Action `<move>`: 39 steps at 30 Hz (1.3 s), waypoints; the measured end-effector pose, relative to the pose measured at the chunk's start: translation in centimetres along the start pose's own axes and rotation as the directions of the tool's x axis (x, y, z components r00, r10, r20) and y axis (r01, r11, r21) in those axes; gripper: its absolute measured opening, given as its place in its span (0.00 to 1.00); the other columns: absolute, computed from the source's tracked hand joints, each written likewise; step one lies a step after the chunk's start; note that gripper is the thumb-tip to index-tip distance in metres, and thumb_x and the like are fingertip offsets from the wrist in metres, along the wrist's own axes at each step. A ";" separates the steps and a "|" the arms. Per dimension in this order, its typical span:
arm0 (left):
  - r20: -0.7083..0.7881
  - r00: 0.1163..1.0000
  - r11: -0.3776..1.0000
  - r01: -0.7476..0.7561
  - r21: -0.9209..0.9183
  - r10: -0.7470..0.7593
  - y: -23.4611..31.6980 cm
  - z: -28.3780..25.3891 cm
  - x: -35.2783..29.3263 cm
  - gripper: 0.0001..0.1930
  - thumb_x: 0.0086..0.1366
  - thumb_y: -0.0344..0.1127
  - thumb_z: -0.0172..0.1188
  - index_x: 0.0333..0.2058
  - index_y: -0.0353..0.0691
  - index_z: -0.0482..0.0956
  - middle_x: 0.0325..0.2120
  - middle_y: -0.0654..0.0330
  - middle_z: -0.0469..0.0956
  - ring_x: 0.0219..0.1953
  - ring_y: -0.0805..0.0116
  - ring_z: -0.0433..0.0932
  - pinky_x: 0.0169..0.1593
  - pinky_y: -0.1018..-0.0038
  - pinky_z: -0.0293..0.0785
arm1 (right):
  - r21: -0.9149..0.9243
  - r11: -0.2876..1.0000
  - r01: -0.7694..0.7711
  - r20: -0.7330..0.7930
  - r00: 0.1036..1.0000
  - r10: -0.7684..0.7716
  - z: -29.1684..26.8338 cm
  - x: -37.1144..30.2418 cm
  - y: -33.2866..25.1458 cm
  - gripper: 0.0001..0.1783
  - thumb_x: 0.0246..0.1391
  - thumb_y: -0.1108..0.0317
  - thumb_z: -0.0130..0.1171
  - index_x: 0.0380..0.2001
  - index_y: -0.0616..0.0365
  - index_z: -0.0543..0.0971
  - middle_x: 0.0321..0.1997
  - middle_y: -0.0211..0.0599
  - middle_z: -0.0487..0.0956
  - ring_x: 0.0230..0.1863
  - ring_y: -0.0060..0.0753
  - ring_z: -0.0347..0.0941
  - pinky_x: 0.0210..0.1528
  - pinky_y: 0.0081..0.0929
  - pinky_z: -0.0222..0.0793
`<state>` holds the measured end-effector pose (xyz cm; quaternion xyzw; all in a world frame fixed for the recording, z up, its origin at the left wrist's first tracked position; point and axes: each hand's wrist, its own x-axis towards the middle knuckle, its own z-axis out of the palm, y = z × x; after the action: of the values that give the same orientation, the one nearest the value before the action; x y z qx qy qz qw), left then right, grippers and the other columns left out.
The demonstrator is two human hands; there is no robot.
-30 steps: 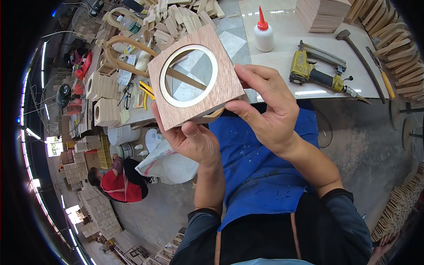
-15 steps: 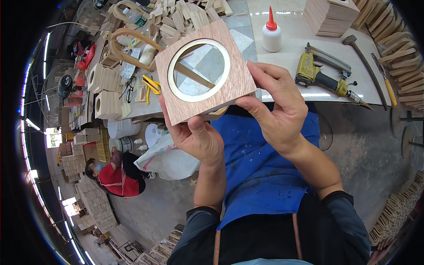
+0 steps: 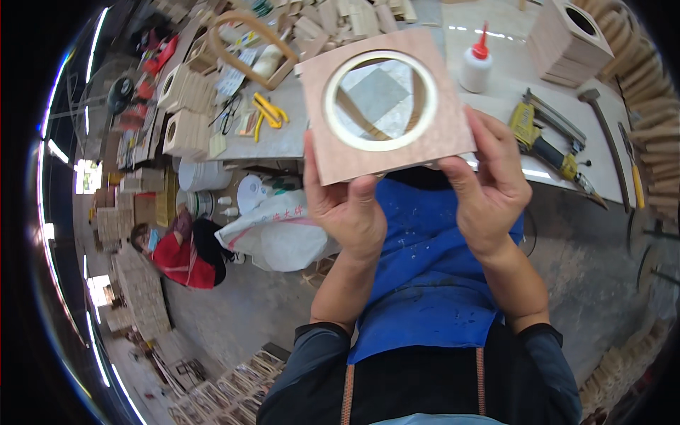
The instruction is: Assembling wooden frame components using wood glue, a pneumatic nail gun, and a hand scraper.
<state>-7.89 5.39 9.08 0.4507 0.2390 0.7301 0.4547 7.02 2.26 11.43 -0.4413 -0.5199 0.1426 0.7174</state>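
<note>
I hold a square wooden piece (image 3: 336,159) up over the bench edge, its flat face toward me and slightly tilted. A large round hole pierces it, rimmed by a pale ring (image 3: 382,145); curved wooden strips and the tabletop show through the opening. My left hand (image 3: 350,216) grips the lower left corner, thumb at the bottom edge and fingers along the side. At the lower right corner, my right hand (image 3: 492,188) pinches the piece between thumb and fingers. What lies behind the face is mostly hidden.
On the bench stand a white glue bottle (image 3: 476,69) with red tip, a yellow nail gun (image 3: 538,138), a hammer (image 3: 602,134) and stacked wooden blocks (image 3: 563,49). Yellow pliers (image 3: 268,115) and a wooden arched handle (image 3: 244,46) lie left. A person in red (image 3: 185,258) sits lower left.
Both hands have moved right with the wooden piece, which has turned closer to level and faces me more squarely. The whole view has shifted, and the grip stays on both lower corners.
</note>
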 end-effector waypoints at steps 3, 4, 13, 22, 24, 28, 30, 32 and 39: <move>0.002 1.000 1.000 -0.007 -0.009 0.007 0.0 0.0 -0.6 0.46 0.60 0.26 0.74 0.73 0.35 0.58 0.70 0.49 0.65 0.66 0.61 0.71 0.69 0.69 0.68 | 0.043 0.997 -0.065 0.020 0.998 0.064 -0.4 -0.9 0.1 0.30 0.54 0.72 0.73 0.59 0.69 0.78 0.60 0.45 0.76 0.54 0.34 0.76 0.58 0.27 0.74; 0.021 1.000 1.000 -0.020 0.010 0.019 0.1 -0.1 -0.7 0.46 0.59 0.25 0.75 0.72 0.35 0.59 0.71 0.49 0.65 0.66 0.62 0.71 0.69 0.69 0.68 | 0.068 0.992 -0.104 0.005 0.995 0.104 -0.4 -1.2 0.3 0.30 0.56 0.72 0.72 0.61 0.68 0.77 0.62 0.45 0.75 0.56 0.34 0.75 0.60 0.26 0.73; 0.116 0.989 0.993 -0.096 0.067 0.088 -0.1 -0.3 -1.1 0.46 0.56 0.25 0.77 0.71 0.33 0.62 0.66 0.51 0.70 0.62 0.62 0.75 0.66 0.70 0.72 | 0.066 0.991 -0.120 0.006 0.993 0.120 -1.3 -2.3 1.0 0.32 0.62 0.60 0.68 0.65 0.66 0.74 0.65 0.44 0.74 0.62 0.34 0.73 0.67 0.30 0.68; 0.092 0.987 0.983 -0.143 0.118 0.133 0.3 -1.3 -1.6 0.47 0.52 0.28 0.80 0.69 0.32 0.65 0.59 0.53 0.74 0.54 0.65 0.78 0.59 0.72 0.76 | 0.074 0.995 -0.067 0.041 0.997 0.064 -1.1 -3.1 1.2 0.33 0.65 0.59 0.66 0.66 0.66 0.72 0.65 0.44 0.75 0.64 0.36 0.72 0.70 0.31 0.62; 0.115 0.982 0.969 -0.171 0.180 0.152 0.2 -1.1 -1.9 0.45 0.50 0.30 0.82 0.66 0.31 0.69 0.52 0.56 0.77 0.47 0.67 0.78 0.53 0.74 0.77 | 0.018 0.992 -0.128 -0.066 0.989 0.129 -1.9 -3.8 1.5 0.28 0.62 0.70 0.67 0.63 0.67 0.75 0.63 0.45 0.74 0.61 0.38 0.72 0.66 0.31 0.66; 0.069 0.987 0.965 -0.159 0.206 0.148 -0.3 -0.3 -2.3 0.39 0.50 0.35 0.82 0.61 0.32 0.77 0.44 0.58 0.79 0.34 0.68 0.74 0.42 0.76 0.74 | -0.057 0.976 -0.211 -0.156 0.967 0.200 -3.9 -4.8 2.4 0.29 0.66 0.64 0.62 0.66 0.67 0.71 0.65 0.47 0.75 0.65 0.38 0.70 0.67 0.32 0.64; 0.089 0.994 0.977 -0.077 0.198 0.060 0.3 -0.2 -2.6 0.39 0.50 0.35 0.82 0.61 0.33 0.76 0.47 0.56 0.80 0.39 0.66 0.75 0.44 0.74 0.74 | -0.060 0.968 -0.245 -0.115 0.965 0.237 -4.0 -4.3 1.6 0.33 0.68 0.56 0.62 0.68 0.66 0.69 0.67 0.49 0.73 0.66 0.42 0.70 0.68 0.33 0.64; 0.064 0.988 0.960 -0.150 0.238 0.139 0.2 -0.1 -2.1 0.39 0.50 0.35 0.82 0.62 0.34 0.76 0.48 0.56 0.80 0.40 0.65 0.75 0.46 0.73 0.74 | -0.023 0.978 -0.208 -0.056 0.977 0.206 -3.1 -3.9 1.6 0.34 0.69 0.54 0.61 0.68 0.66 0.69 0.67 0.49 0.73 0.66 0.43 0.71 0.68 0.33 0.65; 0.096 0.966 0.949 -0.256 0.182 0.242 0.5 0.3 -0.8 0.38 0.53 0.34 0.80 0.62 0.32 0.75 0.42 0.59 0.77 0.37 0.69 0.70 0.40 0.76 0.68 | -0.208 0.963 -0.174 -0.100 0.983 0.156 -2.2 -3.3 0.7 0.34 0.70 0.48 0.58 0.67 0.63 0.71 0.66 0.46 0.75 0.62 0.42 0.74 0.63 0.33 0.68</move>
<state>-7.74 4.44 9.26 0.5452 0.2331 0.7382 0.3216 7.72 -0.60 8.69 -0.5638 -0.4637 0.1263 0.6717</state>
